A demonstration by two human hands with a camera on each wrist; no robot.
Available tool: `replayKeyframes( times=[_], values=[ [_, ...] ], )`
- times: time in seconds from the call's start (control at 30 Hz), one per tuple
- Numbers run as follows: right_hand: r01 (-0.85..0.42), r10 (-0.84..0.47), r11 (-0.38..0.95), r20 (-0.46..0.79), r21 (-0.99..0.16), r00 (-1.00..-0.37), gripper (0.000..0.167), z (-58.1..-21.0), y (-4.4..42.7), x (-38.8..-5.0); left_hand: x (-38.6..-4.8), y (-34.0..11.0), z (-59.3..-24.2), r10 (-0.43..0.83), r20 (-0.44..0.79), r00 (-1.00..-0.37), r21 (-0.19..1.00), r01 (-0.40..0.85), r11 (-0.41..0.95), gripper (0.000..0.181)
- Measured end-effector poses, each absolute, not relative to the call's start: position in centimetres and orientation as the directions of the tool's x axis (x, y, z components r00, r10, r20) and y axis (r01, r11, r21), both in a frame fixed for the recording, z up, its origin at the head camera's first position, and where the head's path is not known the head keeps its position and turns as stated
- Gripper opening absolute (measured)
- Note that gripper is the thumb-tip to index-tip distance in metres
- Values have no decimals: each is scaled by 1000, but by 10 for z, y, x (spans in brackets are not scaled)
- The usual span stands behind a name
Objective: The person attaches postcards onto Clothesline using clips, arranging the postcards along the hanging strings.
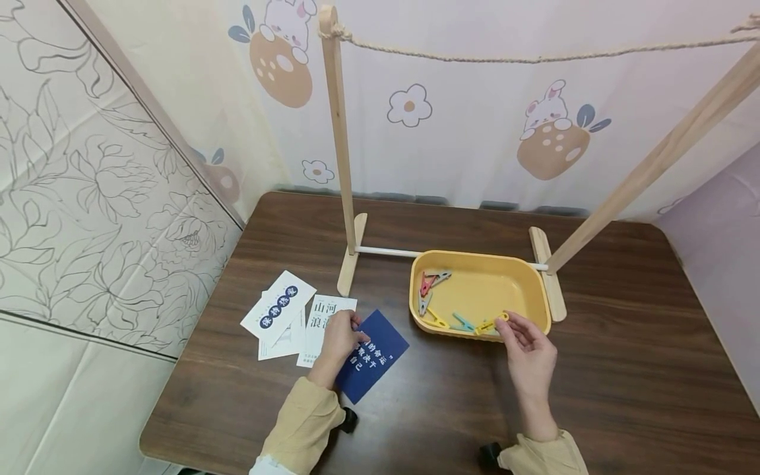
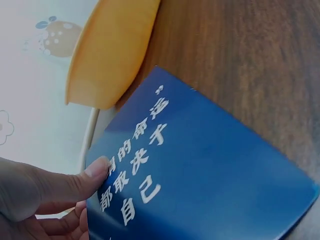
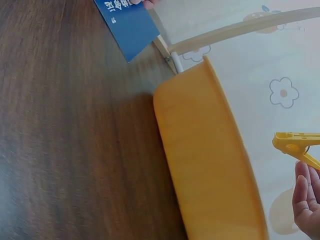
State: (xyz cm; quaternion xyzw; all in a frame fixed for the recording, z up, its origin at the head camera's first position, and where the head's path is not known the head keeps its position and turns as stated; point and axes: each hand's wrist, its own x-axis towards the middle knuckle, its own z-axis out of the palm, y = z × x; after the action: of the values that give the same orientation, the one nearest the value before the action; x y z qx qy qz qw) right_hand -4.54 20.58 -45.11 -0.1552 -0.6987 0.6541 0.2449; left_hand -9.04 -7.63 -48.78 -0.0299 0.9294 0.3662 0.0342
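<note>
At lower left of centre in the head view, the left hand (image 1: 342,338) pinches the blue card (image 1: 382,366) at its edge, thumb on the printed face; whether the card touches the desk (image 1: 427,415) is unclear. Right of centre, the fingers of the right hand (image 1: 530,353) pinch a yellow clip (image 1: 487,326) near the front rim of the yellow basin (image 1: 483,290), which contains further clips (image 1: 425,285).

Head view looks forward-down; close wrist views share the blue card (image 2: 210,150).
</note>
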Motion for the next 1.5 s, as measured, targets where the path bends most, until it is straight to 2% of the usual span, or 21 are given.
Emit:
replayKeyframes(
  times=[0.23,0.43,0.7,1.03,1.5],
  values=[
    [-177,506,58,182,-982,-843,14,-438,208,-50,-90,-82,-480,-24,-119,-993,724,-103,683,19],
    [-191,458,104,218,-976,-862,16,-424,208,-55,-88,-86,-473,-8,-95,-995,765,-78,639,16],
    [-276,340,130,304,-952,-890,22,-403,209,-66,-83,-91,-465,7,-151,-988,827,-123,548,12],
    [-434,204,196,469,-879,-859,24,-374,216,-83,-77,-98,-451,46,-149,-988,855,-105,509,11],
    [-535,63,109,543,-838,-837,24,-330,218,-103,-70,-102,-430,33,-94,-995,877,-67,476,11]
  ],
)
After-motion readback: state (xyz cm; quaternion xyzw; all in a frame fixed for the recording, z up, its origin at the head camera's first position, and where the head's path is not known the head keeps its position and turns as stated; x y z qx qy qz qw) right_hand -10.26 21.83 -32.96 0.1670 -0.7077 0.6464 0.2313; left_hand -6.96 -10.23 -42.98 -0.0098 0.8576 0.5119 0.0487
